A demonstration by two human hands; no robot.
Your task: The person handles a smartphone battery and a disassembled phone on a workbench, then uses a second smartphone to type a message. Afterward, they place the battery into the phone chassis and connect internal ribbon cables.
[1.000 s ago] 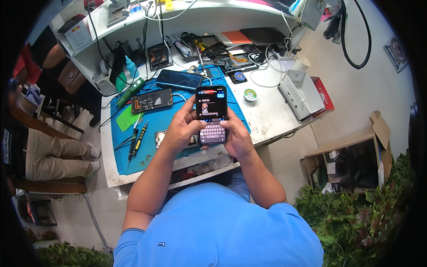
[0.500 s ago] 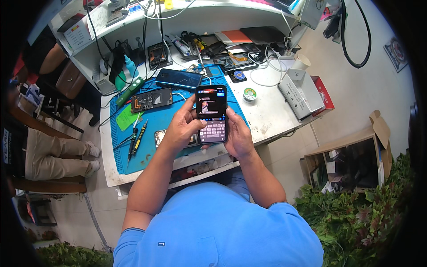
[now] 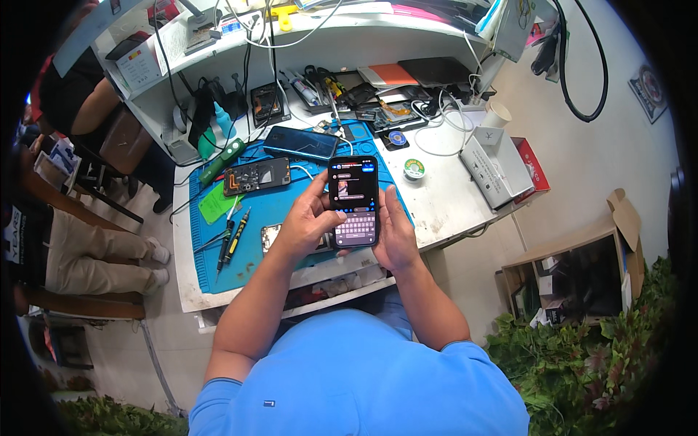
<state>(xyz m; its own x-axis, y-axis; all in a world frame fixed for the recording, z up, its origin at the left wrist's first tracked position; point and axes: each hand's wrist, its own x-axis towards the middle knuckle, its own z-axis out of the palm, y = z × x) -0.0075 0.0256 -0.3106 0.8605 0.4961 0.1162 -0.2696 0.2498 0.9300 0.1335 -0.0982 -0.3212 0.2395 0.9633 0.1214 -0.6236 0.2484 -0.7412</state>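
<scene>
Chat open on smartphone (image 3: 354, 190); left hand (image 3: 305, 224) grips it, right hand (image 3: 397, 236) beside, grip unclear. Opened phone (image 3: 256, 176), far left, uncovered.

Over the mat (image 3: 273, 207) a phone (image 3: 354, 190) is held; on the mat's left, a screwdriver (image 3: 236, 236); right of the mat, a spool (image 3: 414, 169).

Black smartphone (image 3: 359, 185) — screen lit, pale keyboard (image 3: 358, 225) across its lower part — upright in the left hand (image 3: 305, 224).
</scene>
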